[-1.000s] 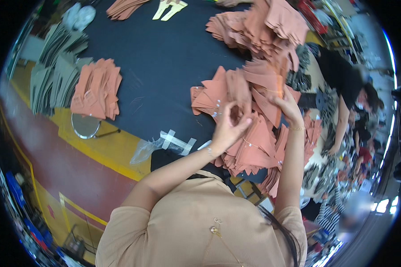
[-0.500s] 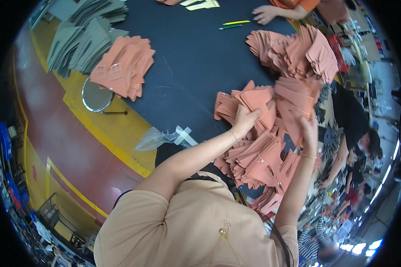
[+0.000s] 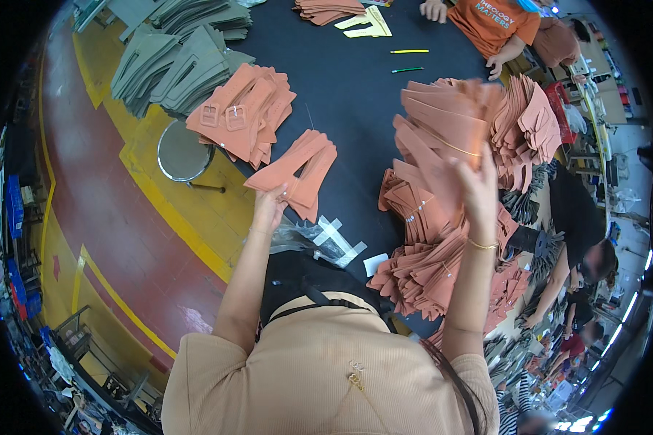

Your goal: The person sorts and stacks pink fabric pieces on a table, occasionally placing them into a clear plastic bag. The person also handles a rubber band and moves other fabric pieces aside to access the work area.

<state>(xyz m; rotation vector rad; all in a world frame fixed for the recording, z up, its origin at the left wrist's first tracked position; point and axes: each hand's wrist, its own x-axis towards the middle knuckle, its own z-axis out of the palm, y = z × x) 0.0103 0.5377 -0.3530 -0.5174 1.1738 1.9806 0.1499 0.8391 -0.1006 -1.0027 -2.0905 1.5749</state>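
Observation:
My left hand (image 3: 270, 208) grips a small stack of salmon-pink cut panels (image 3: 318, 174) with slots in them, thumb on top, at the table's near left edge. A larger pile of the same pink panels (image 3: 248, 109), with buckle-shaped outlines on top, lies just beyond it. On the right, my right hand (image 3: 479, 187) is closed on a bundle of pink panels (image 3: 435, 119) with a thin band around it; its far end is blurred. Beneath that bundle are more heaped pink panels (image 3: 421, 279), some tied in bundles.
Grey-green panel stacks (image 3: 189, 69) lie far left on the dark table (image 3: 348, 94). A yellow template (image 3: 365, 23), a yellow pencil (image 3: 410, 51) and a green pencil (image 3: 408, 69) lie farther back. Clear plastic (image 3: 326, 243) sits near me, a round stool (image 3: 185, 152) left. A co-worker's hand (image 3: 495, 67) is far right.
My left hand has moved left from the right-hand heap, carrying a small stack of panels. My right hand has lifted its banded bundle farther from me. The view has shifted slightly.

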